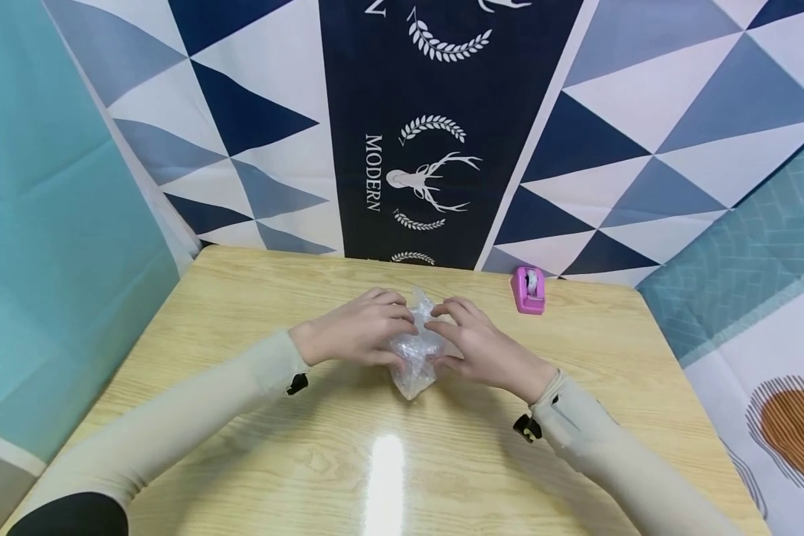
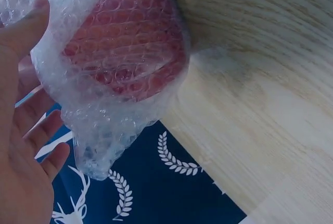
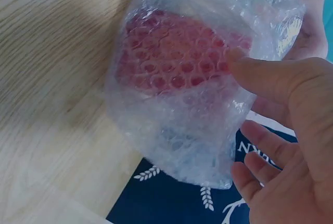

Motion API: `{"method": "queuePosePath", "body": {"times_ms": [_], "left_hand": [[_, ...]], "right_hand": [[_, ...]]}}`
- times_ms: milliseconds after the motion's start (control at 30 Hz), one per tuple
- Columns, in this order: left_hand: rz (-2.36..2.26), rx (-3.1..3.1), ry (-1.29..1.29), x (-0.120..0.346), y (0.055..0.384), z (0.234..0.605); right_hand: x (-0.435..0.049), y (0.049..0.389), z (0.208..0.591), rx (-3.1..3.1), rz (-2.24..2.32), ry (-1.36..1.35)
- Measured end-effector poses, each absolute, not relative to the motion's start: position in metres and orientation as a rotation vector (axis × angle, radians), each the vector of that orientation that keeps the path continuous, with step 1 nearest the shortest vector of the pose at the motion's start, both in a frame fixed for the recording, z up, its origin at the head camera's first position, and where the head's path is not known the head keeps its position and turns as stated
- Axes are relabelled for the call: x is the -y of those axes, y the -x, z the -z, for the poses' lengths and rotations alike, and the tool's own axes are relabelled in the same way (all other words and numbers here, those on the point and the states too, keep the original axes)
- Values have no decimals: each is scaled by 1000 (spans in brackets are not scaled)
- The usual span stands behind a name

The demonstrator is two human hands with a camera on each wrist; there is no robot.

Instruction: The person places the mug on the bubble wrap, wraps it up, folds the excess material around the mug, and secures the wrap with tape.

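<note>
A bundle of clear bubble wrap (image 1: 415, 357) sits near the middle of the table, with a reddish thing (image 2: 130, 42) showing through its layers. The kind of thing inside is blurred by the bubbles. From the left, my left hand (image 1: 362, 327) holds the bundle, its thumb lying on the wrap and its other fingers spread along the edge. On the opposite side my right hand (image 1: 485, 342) grips the wrap between thumb (image 3: 255, 73) and forefinger, while the remaining fingers are loosely bent beside it. A crumpled end of the wrap points away from me.
A pink tape dispenser (image 1: 528, 290) with a roll in it stands at the back right of the wooden table (image 1: 295, 461). Behind the table's far edge hangs a patterned cloth (image 1: 435, 97) with triangles and deer heads. Light blue cloth (image 1: 60, 201) hangs at the left.
</note>
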State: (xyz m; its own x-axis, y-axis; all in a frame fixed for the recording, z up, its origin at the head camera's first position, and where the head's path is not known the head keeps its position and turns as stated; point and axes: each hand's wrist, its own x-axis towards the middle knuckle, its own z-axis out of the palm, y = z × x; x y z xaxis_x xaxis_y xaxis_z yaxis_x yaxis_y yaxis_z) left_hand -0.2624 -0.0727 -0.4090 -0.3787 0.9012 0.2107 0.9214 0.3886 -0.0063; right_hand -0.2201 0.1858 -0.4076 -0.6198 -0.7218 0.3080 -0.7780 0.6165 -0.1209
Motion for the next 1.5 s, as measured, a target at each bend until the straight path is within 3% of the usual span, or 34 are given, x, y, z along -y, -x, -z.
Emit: {"method": "queuePosePath", "body": {"times_ms": [500,1000,1500], "left_hand": [[2,2507,1700,56,260,415],[129,2679,1711,53,264,417],[85,2641,1745,58,264,414]], "right_hand": [[-180,223,416,2666,-161,-1219],[-168,234,416,2853,-123,-1124],[-173,244,415,2896,-259,-1199]]}}
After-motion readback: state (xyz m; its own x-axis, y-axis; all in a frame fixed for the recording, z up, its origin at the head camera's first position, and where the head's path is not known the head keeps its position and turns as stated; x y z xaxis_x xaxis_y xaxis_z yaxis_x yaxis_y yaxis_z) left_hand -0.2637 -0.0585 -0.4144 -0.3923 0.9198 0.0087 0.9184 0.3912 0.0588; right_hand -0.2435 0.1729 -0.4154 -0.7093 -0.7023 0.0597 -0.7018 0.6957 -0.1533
